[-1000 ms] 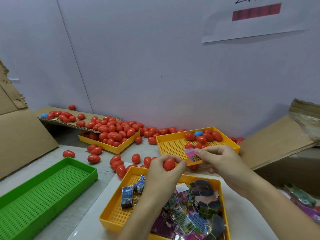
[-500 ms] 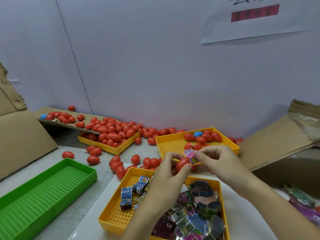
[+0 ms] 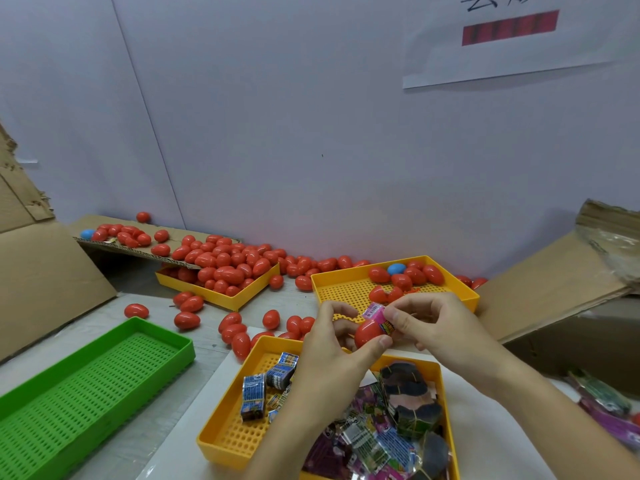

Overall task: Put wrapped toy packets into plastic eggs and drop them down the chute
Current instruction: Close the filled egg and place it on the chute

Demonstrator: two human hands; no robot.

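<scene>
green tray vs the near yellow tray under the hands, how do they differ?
Colour: the green tray is green, the near yellow tray yellow.
Contents: the green tray shows only its bare perforated floor; the near yellow tray holds wrapped toy packets.
Place: the green tray lies at the left, partly out of frame; the near yellow tray lies beneath the wrists.
Shape: the green tray looks longer and narrower.
Shared: both are shallow, rectangular, perforated plastic trays.
</scene>
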